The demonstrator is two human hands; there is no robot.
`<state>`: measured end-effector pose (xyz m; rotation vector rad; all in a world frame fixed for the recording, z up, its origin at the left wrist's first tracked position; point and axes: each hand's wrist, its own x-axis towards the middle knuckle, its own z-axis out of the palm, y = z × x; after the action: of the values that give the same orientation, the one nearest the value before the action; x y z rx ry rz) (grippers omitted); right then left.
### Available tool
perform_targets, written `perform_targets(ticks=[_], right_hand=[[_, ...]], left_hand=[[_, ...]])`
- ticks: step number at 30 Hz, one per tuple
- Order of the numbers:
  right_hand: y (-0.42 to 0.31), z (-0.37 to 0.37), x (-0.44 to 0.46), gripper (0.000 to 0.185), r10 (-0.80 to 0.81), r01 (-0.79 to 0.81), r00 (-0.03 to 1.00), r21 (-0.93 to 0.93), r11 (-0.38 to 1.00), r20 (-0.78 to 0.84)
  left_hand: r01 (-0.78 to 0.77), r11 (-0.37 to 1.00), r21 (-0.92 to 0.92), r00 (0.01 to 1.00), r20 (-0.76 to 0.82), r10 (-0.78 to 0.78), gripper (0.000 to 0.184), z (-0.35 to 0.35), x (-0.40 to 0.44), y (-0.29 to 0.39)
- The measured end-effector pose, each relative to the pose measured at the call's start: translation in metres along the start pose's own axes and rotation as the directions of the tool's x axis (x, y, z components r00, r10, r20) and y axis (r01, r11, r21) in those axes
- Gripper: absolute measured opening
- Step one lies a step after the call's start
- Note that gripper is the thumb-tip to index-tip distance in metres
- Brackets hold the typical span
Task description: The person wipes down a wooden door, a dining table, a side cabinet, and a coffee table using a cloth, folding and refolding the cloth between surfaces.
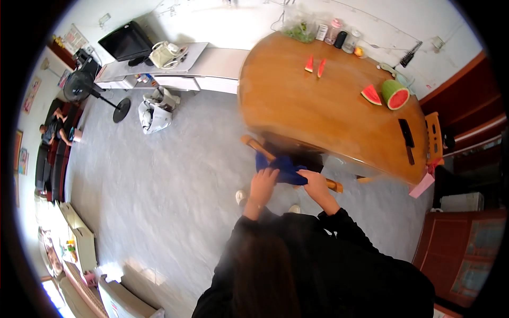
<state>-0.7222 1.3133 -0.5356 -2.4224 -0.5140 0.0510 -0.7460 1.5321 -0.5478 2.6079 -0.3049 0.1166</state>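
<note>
My left hand (262,186) is closed on a dark blue cloth (285,170), and my right hand (316,186) pinches its other side. The cloth is bunched over the back of a wooden chair (335,185) at the near edge of the wooden table (318,111). I cannot tell whether the cloth is a garment or a rag. The chair's top rail shows on both sides of the cloth; the seat is mostly hidden.
On the table lie a cut watermelon (395,95), a red slice (371,95), thinner slices (309,64) and a dark-bladed knife (406,132). Jars (333,32) stand by the wall. Left are a floor fan (79,86), bags (155,116) and a seated person (54,130).
</note>
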Motion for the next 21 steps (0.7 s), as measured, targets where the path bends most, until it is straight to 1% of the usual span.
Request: perform_targets(ticks=[1,3,4,6,7,9,10,11,13,14,15,16,17,18,19,20,21], right_hand=[[-0.005,-0.002,0.002,0.044,-0.011,0.011,1.0,0.003,1.0,0.009],[-0.014,-0.005,0.01,0.045,-0.083,0.08,0.994,0.046,0.996,0.074],[-0.021,-0.003,0.016,0.045,-0.09,0.087,0.993,0.044,0.995,0.077],[-0.043,0.006,0.032,0.045,-0.014,0.008,0.999,0.158,0.987,0.036],[-0.054,0.009,0.041,0.045,-0.018,0.012,0.999,0.155,0.988,0.035],[-0.078,0.015,0.068,0.048,-0.076,0.101,0.988,0.19,0.977,-0.137],[-0.087,0.021,0.082,0.052,-0.077,0.113,0.982,0.21,0.971,-0.171],[-0.095,0.027,0.095,0.052,-0.081,0.117,0.981,0.203,0.972,-0.179],[-0.111,0.041,0.121,0.05,-0.138,0.189,0.954,0.175,0.966,-0.266],[-0.116,0.051,0.131,0.054,-0.123,0.159,0.972,0.179,0.971,-0.198],[-0.112,0.069,0.141,0.054,-0.131,0.167,0.971,0.174,0.97,-0.201],[-0.103,0.094,0.152,0.057,-0.163,0.191,0.968,0.134,0.972,-0.191],[-0.1,0.115,0.161,0.061,-0.196,0.216,0.964,0.097,0.972,-0.18],[-0.107,0.124,0.165,0.065,-0.208,0.204,0.974,-0.061,0.977,-0.087],[-0.114,0.132,0.168,0.065,-0.224,0.219,0.97,-0.054,0.974,-0.092],[-0.128,0.135,0.17,0.062,-0.267,0.251,0.961,-0.167,0.953,-0.077],[-0.135,0.143,0.173,0.06,-0.304,0.276,0.951,-0.278,0.92,-0.06]], left_hand=[[0.013,1.0,0.003,1.0,-0.005,-0.013,0.041,0.0,-0.008,-0.002],[0.109,0.988,-0.109,0.994,0.032,-0.106,0.039,-0.003,-0.017,-0.01],[0.113,0.988,-0.109,0.993,0.026,-0.111,0.039,-0.005,-0.017,-0.017],[0.175,0.973,-0.152,0.973,-0.124,-0.194,0.037,-0.023,-0.012,-0.027],[0.174,0.973,-0.153,0.973,-0.129,-0.194,0.037,-0.033,-0.008,-0.033],[0.196,0.973,-0.121,0.956,-0.198,-0.217,0.037,-0.053,0.003,-0.049],[0.187,0.973,-0.132,0.953,-0.216,-0.213,0.038,-0.059,0.006,-0.061],[0.179,0.975,-0.134,0.953,-0.223,-0.205,0.038,-0.062,0.008,-0.073],[0.183,0.978,-0.101,0.939,-0.277,-0.204,0.032,-0.068,0.01,-0.098],[0.178,0.979,-0.103,0.937,-0.285,-0.201,0.032,-0.07,0.009,-0.113],[0.196,0.971,-0.141,0.928,-0.292,-0.23,0.031,-0.074,0.007,-0.129],[0.214,0.961,-0.177,0.917,-0.301,-0.26,0.03,-0.08,0.005,-0.143],[0.216,0.961,-0.174,0.913,-0.313,-0.262,0.03,-0.089,0.002,-0.154],[0.254,0.948,-0.191,0.916,-0.267,-0.299,0.033,-0.1,-0.005,-0.165],[0.292,0.935,-0.203,0.916,-0.221,-0.334,0.037,-0.112,-0.011,-0.177],[0.321,0.94,-0.112,0.923,-0.184,-0.338,0.036,-0.116,-0.017,-0.188],[0.342,0.934,-0.1,0.92,-0.166,-0.355,0.035,-0.115,-0.024,-0.201]])
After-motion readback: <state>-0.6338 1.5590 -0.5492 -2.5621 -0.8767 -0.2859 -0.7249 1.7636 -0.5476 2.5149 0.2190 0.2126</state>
